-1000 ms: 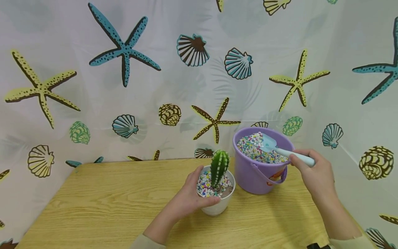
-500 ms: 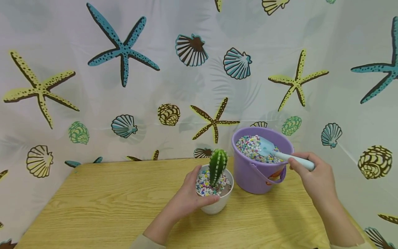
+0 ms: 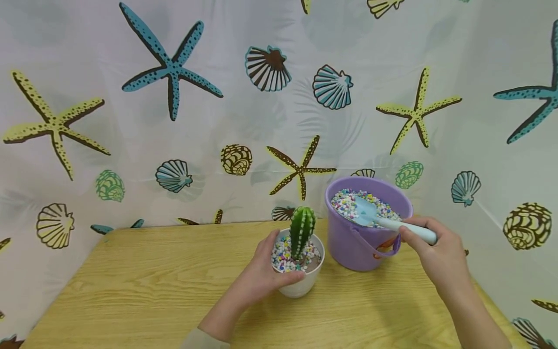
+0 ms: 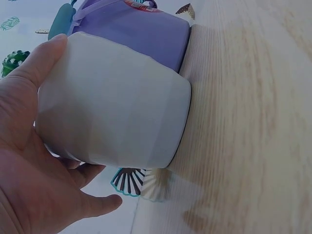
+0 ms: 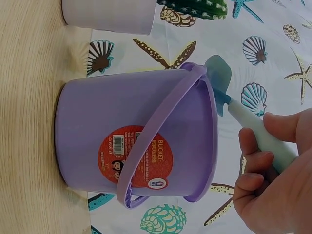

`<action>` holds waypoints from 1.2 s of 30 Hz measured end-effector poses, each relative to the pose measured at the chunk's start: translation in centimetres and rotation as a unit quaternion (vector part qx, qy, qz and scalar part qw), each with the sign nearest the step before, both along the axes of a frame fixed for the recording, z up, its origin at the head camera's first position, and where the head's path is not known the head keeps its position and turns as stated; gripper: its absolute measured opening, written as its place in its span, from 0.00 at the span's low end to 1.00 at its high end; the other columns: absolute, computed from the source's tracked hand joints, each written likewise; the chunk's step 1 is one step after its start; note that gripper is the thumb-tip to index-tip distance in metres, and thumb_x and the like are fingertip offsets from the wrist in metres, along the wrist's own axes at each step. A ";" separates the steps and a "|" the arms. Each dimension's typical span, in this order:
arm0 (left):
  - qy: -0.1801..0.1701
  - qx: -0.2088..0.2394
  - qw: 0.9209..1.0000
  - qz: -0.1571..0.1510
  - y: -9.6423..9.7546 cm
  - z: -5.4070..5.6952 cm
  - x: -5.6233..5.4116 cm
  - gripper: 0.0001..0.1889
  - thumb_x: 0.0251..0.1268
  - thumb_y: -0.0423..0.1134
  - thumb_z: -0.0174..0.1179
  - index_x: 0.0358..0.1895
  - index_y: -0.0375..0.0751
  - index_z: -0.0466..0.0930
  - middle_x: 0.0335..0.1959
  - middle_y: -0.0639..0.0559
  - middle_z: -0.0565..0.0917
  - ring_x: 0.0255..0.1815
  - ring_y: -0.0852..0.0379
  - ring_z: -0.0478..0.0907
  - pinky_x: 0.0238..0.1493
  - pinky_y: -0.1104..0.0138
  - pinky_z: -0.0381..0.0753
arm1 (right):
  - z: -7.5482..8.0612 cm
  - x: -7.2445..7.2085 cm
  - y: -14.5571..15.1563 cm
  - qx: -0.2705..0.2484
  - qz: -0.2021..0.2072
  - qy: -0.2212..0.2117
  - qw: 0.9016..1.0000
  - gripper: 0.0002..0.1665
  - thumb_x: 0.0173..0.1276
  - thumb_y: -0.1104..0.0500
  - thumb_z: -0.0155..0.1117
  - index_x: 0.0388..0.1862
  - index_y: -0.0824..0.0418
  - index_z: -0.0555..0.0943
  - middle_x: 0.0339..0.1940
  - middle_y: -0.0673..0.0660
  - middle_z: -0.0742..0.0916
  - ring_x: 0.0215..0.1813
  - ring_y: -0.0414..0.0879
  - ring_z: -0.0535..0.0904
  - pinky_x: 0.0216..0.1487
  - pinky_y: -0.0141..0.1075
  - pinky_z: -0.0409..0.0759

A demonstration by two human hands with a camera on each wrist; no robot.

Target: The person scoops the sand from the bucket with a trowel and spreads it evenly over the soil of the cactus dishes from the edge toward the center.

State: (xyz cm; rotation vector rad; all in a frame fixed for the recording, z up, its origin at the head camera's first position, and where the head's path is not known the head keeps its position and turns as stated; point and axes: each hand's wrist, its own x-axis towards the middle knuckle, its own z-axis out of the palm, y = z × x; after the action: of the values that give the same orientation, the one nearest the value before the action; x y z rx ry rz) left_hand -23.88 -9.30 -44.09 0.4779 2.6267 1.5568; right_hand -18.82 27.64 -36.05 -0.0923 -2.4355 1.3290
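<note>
My left hand (image 3: 261, 274) grips a white flowerpot (image 3: 301, 287), thumb on the near side and fingers round the left side. In the pot, a green ribbed cactus (image 3: 302, 230) stands among multicoloured pebbles, with a bare brownish patch at the right. My right hand (image 3: 442, 254) holds a light-blue toy shovel (image 3: 405, 227) by its handle. The shovel's blade (image 5: 219, 78) shows above the rim of a purple bucket (image 3: 350, 247) in the right wrist view. Seen from the head, it overlaps the small coloured pebbles (image 3: 342, 201) inside.
The bucket stands right behind and to the right of the pot, its handle (image 5: 161, 119) hanging down over a red label (image 5: 109, 156). A wooden table (image 3: 152, 286) lies under everything. Behind and at the sides hangs a white curtain (image 3: 209, 116) printed with starfish and shells.
The shovel's blade has moved left and toward the front over the pebbles, with my right hand shifting slightly left. My left hand keeps its hold on the flowerpot.
</note>
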 end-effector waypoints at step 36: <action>0.001 0.003 1.000 0.008 -1.0 0.0 -0.6 0.68 0.59 0.59 0.84 0.92 0.41 0.46 0.86 0.30 0.56 0.84 0.30 0.60 0.81 0.34 0.61 | -0.4 1.5 -2.9 0.066 0.080 0.013 0.994 0.16 0.79 0.46 0.76 0.59 0.50 0.89 0.40 0.49 0.92 0.38 0.47 0.78 0.35 0.36 0.77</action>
State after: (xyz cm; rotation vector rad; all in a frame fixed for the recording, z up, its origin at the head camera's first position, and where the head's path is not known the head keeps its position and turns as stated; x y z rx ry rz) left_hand -24.46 -10.34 -44.12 0.4597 2.6351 1.5711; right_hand -17.29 24.72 -36.44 0.1567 -2.5454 1.2186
